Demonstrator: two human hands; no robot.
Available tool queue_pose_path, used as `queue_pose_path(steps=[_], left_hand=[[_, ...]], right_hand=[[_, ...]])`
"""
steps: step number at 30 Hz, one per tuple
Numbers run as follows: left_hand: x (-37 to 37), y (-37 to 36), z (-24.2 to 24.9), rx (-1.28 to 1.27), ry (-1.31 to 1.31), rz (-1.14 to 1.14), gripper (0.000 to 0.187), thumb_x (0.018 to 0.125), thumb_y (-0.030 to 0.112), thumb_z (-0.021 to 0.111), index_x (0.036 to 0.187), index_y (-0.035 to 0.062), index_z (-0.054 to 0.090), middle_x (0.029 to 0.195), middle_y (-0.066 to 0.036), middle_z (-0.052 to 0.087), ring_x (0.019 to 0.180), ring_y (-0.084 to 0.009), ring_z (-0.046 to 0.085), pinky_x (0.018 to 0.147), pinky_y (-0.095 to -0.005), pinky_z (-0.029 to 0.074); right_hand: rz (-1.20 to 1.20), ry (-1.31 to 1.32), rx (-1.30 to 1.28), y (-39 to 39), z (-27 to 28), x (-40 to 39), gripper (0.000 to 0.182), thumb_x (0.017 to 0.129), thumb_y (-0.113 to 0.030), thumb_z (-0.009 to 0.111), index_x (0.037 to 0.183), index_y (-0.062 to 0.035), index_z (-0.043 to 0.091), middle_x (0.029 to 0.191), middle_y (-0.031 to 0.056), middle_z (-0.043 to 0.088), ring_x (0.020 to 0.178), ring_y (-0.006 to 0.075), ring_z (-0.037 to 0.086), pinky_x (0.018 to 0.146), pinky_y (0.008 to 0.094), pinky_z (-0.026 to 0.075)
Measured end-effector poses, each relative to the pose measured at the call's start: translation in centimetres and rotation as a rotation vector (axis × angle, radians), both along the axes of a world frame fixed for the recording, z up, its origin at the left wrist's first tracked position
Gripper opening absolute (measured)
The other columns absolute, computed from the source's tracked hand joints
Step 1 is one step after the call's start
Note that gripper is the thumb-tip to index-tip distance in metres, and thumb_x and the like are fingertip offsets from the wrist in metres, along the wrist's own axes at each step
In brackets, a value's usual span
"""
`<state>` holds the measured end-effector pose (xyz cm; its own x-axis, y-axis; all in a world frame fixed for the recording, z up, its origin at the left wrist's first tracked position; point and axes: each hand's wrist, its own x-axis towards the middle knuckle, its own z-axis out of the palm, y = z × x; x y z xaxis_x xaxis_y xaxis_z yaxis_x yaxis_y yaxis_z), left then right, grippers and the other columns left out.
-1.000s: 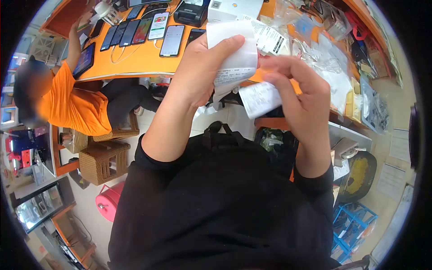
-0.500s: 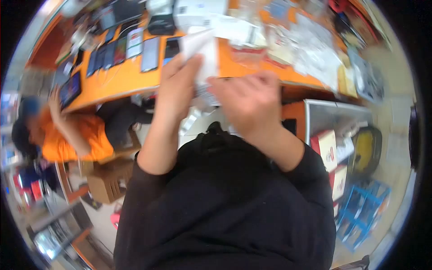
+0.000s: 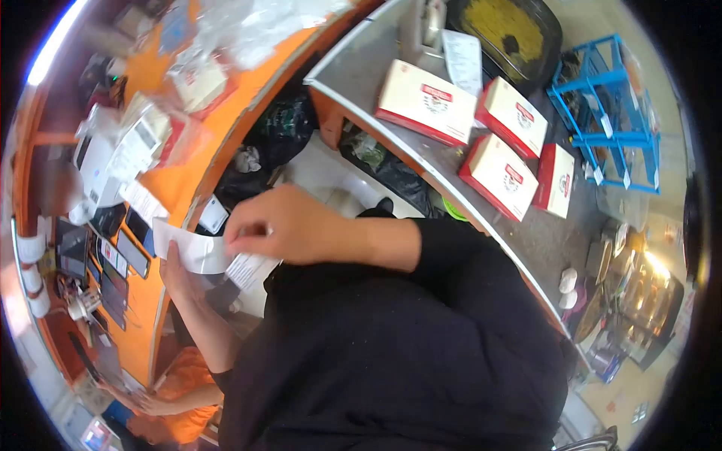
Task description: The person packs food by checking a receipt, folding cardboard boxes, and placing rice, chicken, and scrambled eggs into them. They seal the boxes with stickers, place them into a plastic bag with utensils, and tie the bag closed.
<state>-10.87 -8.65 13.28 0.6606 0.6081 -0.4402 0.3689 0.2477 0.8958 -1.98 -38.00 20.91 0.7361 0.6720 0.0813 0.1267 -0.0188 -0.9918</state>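
My left hand [image 3: 176, 272] holds a curved white paper strip [image 3: 201, 254], its thumb lying over the face and its fingers behind. At the strip's right end, the fingers of my right hand [image 3: 282, 225] are curled into a pinch, fingertips right at the paper's edge. A part printed with lines of text [image 3: 247, 270] hangs just below my right fingers. Both hands are over the gap beside the orange counter [image 3: 188, 169]. Behind the strip, a phone-shaped white thing [image 3: 213, 215] stands near the counter edge.
Several red and white boxes [image 3: 427, 101] lie on the grey counter [image 3: 361, 71], near a blue rack [image 3: 609, 113]. Phones [image 3: 132, 252] and plastic bags [image 3: 248, 26] cover parts of the orange counter. A person in orange [image 3: 188, 387] sits at lower left. Black bags [image 3: 282, 124] are below.
My view has swung to the right, bringing the grey counter and its boxes into sight. Both hands stay at the paper, which now bends into a curve.
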Motion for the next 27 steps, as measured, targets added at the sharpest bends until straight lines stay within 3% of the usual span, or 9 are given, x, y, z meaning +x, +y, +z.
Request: queue_pose_path(steps=[3,6,8,10,12,16,17,24,27], left_hand=[[1.0,-4.1,-2.1,0.187,0.050,0.019,0.071,0.093,0.022,0.059,0.145,-0.0056,0.018,0.138,-0.021,0.042,0.118,-0.0322,0.052,0.095,-0.0436,0.046],[2.9,-9.3,-4.7,1.319,0.167,-0.112,0.086,0.089,0.018,0.065,0.146,-0.0059,0.005,0.138,-0.026,0.037,0.126,-0.0313,0.042,0.106,-0.0439,0.035],[5.4,-17.6,-2.6,0.868,-0.203,-0.273,0.083,0.088,0.014,0.067,0.147,-0.0052,0.011,0.141,-0.025,0.035,0.130,-0.0336,0.038,0.109,-0.0430,0.029],[7.8,-24.6,-1.5,0.781,-0.289,-0.443,0.078,0.085,0.011,0.068,0.145,-0.0037,0.021,0.143,-0.023,0.034,0.132,-0.0359,0.034,0.110,-0.0415,0.027],[10.2,-30.3,0.5,1.049,-0.461,-0.785,0.077,0.081,0.012,0.072,0.143,-0.0019,0.028,0.143,-0.022,0.035,0.132,-0.0388,0.034,0.109,-0.0420,0.029],[14.1,-39.0,3.0,1.119,-0.721,-1.305,0.096,0.066,0.025,0.084,0.141,-0.0010,0.030,0.142,-0.021,0.037,0.133,-0.0414,0.032,0.109,-0.0493,0.029],[15.3,-40.4,2.4,1.135,-0.738,-1.366,0.105,0.057,0.030,0.086,0.141,-0.0008,0.031,0.143,-0.020,0.037,0.133,-0.0415,0.033,0.109,-0.0511,0.028],[16.6,-48.6,1.4,1.031,-0.956,-1.987,0.110,0.052,0.046,0.082,0.138,-0.0026,0.034,0.140,-0.018,0.041,0.135,-0.0383,0.032,0.112,-0.0512,0.025],[15.2,-51.6,-1.8,0.957,-1.004,-1.976,0.115,0.048,0.053,0.080,0.138,-0.0038,0.035,0.140,-0.018,0.041,0.137,-0.0370,0.030,0.113,-0.0511,0.022]], right_hand=[[-0.235,0.236,0.022,-11.0,-0.2,1.8,0.015,0.087,-0.018,0.068,0.093,-0.0041,0.069,0.080,0.0010,0.065,0.076,0.0070,0.060,0.066,0.0231,0.047],[-0.489,0.541,0.167,-21.5,0.6,1.0,0.016,0.087,-0.011,0.067,0.098,-0.0003,0.067,0.085,0.0031,0.066,0.077,0.0069,0.060,0.067,0.0222,0.048],[-0.560,0.628,0.347,-26.9,0.7,-0.4,0.023,0.087,-0.017,0.070,0.101,0.0006,0.068,0.089,0.0065,0.069,0.076,0.0104,0.065,0.069,0.0223,0.051],[-0.564,0.682,0.419,-30.6,1.2,-1.6,0.021,0.087,-0.015,0.069,0.101,0.0014,0.067,0.090,0.0072,0.069,0.077,0.0111,0.065,0.069,0.0227,0.052],[-0.584,0.704,0.450,-33.3,1.2,-2.4,0.021,0.088,-0.014,0.068,0.101,0.0018,0.067,0.091,0.0077,0.069,0.077,0.0117,0.066,0.070,0.0233,0.053],[-0.656,0.739,0.389,-37.2,1.2,-3.7,0.021,0.088,-0.014,0.068,0.101,0.0017,0.066,0.092,0.0080,0.069,0.078,0.0125,0.066,0.071,0.0245,0.053],[-0.686,0.752,0.360,-37.9,1.4,-3.9,0.020,0.088,-0.014,0.067,0.100,0.0016,0.066,0.091,0.0078,0.068,0.078,0.0124,0.065,0.070,0.0243,0.052],[-0.705,0.790,0.152,-41.8,4.1,-4.6,0.021,0.086,-0.015,0.069,0.098,0.0013,0.066,0.085,0.0038,0.067,0.070,0.0067,0.063,0.062,0.0204,0.050],[-0.670,0.811,0.078,-42.3,5.5,-4.1,0.021,0.084,-0.015,0.071,0.096,0.0018,0.066,0.081,0.0021,0.067,0.069,0.0049,0.061,0.060,0.0179,0.047]])
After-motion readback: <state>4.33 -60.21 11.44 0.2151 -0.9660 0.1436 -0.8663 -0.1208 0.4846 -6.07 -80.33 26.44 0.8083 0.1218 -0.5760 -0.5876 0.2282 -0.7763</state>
